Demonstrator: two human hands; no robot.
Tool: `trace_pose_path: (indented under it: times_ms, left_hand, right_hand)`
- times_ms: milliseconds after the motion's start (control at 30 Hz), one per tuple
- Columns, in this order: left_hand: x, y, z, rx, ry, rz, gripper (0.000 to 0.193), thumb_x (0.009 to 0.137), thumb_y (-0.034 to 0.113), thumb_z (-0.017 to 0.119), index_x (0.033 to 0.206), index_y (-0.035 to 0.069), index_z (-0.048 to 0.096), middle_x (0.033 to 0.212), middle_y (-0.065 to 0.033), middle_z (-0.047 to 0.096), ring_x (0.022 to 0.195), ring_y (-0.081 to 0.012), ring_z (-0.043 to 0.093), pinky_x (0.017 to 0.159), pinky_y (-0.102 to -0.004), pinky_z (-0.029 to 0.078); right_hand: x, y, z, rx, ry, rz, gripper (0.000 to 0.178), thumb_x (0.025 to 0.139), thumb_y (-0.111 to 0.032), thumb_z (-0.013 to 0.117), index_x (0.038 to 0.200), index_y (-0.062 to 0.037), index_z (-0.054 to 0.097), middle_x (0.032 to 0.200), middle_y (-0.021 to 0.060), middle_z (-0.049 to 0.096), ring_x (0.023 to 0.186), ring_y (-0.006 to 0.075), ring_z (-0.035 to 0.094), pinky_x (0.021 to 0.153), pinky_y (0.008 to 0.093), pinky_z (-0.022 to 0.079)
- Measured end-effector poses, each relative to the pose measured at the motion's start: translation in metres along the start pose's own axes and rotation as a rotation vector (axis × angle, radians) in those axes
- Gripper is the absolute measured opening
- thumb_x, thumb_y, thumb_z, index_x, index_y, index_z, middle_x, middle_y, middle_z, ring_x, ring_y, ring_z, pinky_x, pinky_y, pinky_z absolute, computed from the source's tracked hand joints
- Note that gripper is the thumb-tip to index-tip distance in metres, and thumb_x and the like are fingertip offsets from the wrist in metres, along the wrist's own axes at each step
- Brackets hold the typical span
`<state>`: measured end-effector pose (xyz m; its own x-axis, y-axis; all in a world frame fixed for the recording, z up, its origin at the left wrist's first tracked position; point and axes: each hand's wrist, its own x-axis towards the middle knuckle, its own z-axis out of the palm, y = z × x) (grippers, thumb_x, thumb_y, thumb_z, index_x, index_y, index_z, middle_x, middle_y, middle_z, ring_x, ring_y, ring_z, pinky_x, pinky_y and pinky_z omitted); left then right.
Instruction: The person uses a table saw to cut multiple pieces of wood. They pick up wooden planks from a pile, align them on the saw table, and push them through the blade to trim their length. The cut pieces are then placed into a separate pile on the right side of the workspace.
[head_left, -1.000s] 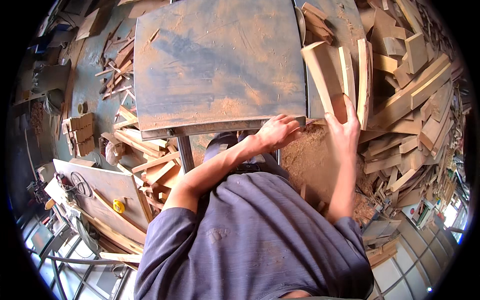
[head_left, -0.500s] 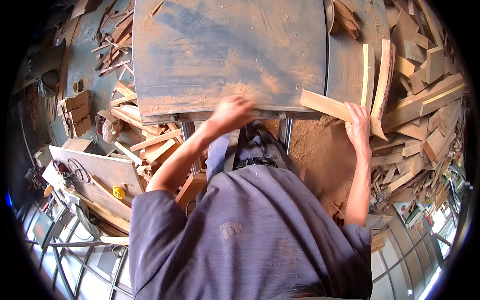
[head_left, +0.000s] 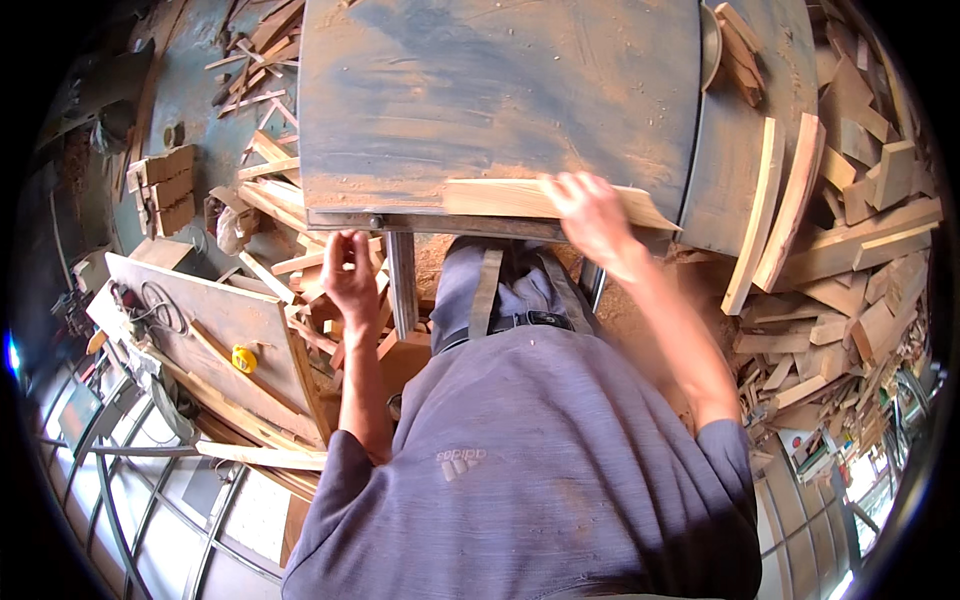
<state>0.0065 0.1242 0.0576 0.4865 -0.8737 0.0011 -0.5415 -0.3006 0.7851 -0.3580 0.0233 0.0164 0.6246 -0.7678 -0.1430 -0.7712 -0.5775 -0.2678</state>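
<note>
A pale wooden strip [head_left: 500,198] with a slanted right end lies along the near edge of the sawdust-covered metal table [head_left: 480,110]. My right hand [head_left: 597,222] grips it right of its middle, fingers over the far edge. My left hand [head_left: 352,278] is off the wood, just in front of the table's near edge toward the left. Its fingers are loosely curled with a gap at the tips, and I see nothing in them.
Two long wooden strips [head_left: 760,215] lean at the table's right. Beyond them is a heap of offcuts [head_left: 860,240]. Stacked blocks [head_left: 163,190], loose sticks and a board [head_left: 215,320] with a yellow tape measure [head_left: 244,359] lie on the left. A round-edged metal piece [head_left: 711,48] sits at the far right.
My right hand has brought the wooden strip leftward onto the table's near edge, lying lengthwise along it. My left hand has moved left and down, away from the table's middle.
</note>
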Motion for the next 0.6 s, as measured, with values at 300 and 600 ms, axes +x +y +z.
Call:
trace_pose_path:
  times_ms: [300, 600]
  left_hand:
    - [-0.042, -0.003, 0.008, -0.351, 0.109, -0.192, 0.012, 0.100, 0.003, 0.070, 0.112, -0.002, 0.068, 0.094, 0.0016, 0.069, 0.084, -0.0044, 0.060, 0.078, -0.0201, 0.050]
    - [-0.058, 0.006, 0.042, -0.280, -0.140, -0.218, 0.011, 0.098, 0.004, 0.072, 0.108, 0.000, 0.068, 0.088, 0.0005, 0.065, 0.077, -0.0056, 0.057, 0.067, -0.0224, 0.049]
  right_hand:
    - [0.196, -0.157, -0.055, 0.101, -0.035, -0.119, 0.020, 0.099, -0.010, 0.062, 0.114, 0.0029, 0.062, 0.098, 0.0159, 0.069, 0.086, 0.0234, 0.064, 0.070, 0.0338, 0.059]
    - [0.084, 0.025, -0.065, 0.299, 0.191, 0.101, 0.062, 0.083, -0.013, 0.078, 0.141, 0.0015, 0.059, 0.132, 0.0194, 0.069, 0.118, 0.0335, 0.067, 0.098, 0.0460, 0.058]
